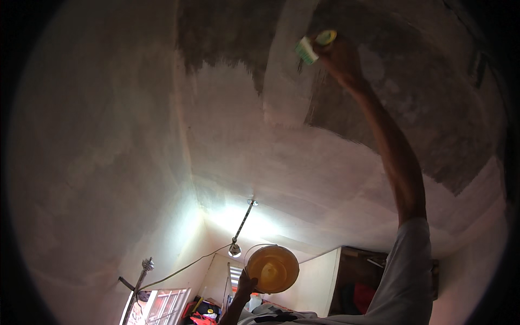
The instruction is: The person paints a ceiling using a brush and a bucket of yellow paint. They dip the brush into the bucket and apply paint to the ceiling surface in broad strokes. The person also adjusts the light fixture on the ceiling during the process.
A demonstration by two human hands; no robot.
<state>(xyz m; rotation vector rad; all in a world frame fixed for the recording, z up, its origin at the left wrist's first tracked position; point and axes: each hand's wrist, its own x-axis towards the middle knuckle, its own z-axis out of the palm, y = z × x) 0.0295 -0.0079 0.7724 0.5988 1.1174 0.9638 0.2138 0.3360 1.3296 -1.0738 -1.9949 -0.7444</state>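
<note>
My right hand (342, 58) is raised high overhead at the ceiling, its fingers closed round a paintbrush (307, 51). The brush is blurred, with pale green-and-white bristles and a yellow-green part showing above my fingers. Its bristles are at a pale strip of the ceiling (292, 81), between two dark grey patches; whether they touch is hard to tell. Low in the view, my left hand (247, 283) grips the rim or side of a yellow-brown bucket (276, 271) with a thin wire handle. Something pale lies in the bucket's bottom.
A hanging light (234, 249) on a rod glows below the ceiling, with a cable (187, 266) running left to a metal pole (142, 276). A barred window (168, 306) stands at lower left, beside piled colourful items (205, 313). An open cupboard (352, 281) is at lower right.
</note>
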